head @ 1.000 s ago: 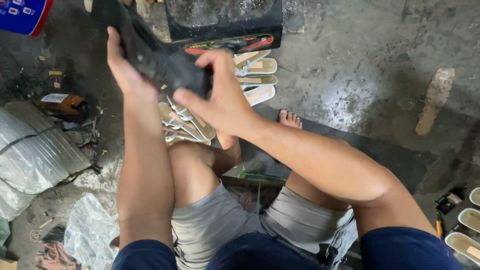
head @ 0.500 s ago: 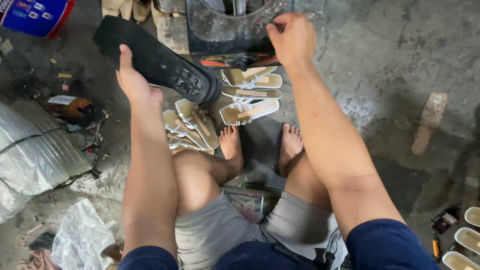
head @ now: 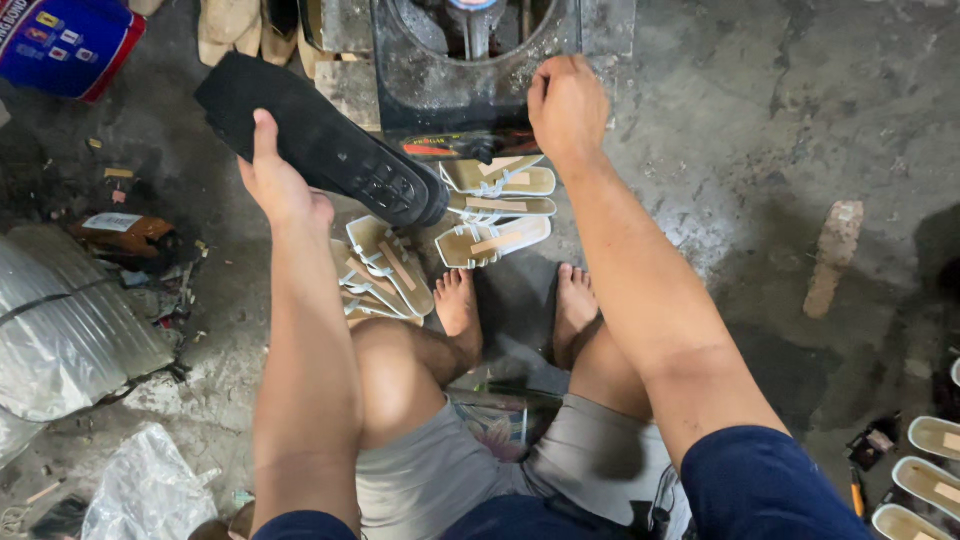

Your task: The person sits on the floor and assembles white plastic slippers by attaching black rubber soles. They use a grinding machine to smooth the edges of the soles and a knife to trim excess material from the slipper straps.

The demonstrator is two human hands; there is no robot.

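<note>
My left hand [head: 277,183] grips a long black shoe sole [head: 320,140], tread side up, held tilted above the floor. My right hand [head: 567,105] rests closed on the front edge of a dark metal machine block [head: 405,85] at the top middle; whether it grips anything is hidden. Between my arms, several pale sandals with white straps [head: 495,205] lie on the floor, and more of them [head: 385,265] sit under the black sole near my bare feet [head: 515,310].
A blue and red can [head: 65,45] stands at the top left. Grey wrapped bundles [head: 70,330] and plastic scraps lie at the left. A brick piece [head: 832,258] lies on the concrete at the right. More sandals [head: 925,465] sit at the bottom right corner.
My right hand let go of the black sole and reached up to the machine block's edge. My left hand alone now holds the sole, tilted further left.
</note>
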